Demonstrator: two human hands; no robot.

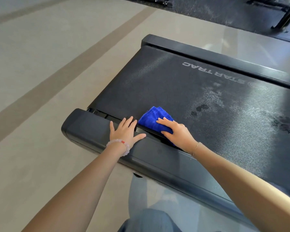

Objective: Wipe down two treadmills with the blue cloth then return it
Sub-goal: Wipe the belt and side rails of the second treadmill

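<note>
Blue cloth (155,120) folded, lying on treadmill belt (199,97) at near edge beside side rail (94,126). Right hand (176,131) presses on it, fingers together, fairly straight. Left hand (126,129) flat on side rail, fingers spread, bead bracelet (119,144) on wrist. Wet patches (208,101) on belt.

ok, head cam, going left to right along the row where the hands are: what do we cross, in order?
Floor → end of the treadmill side rail → left hand, flat on the rail → blue cloth → right hand on the cloth → dark spots on the belt.
</note>
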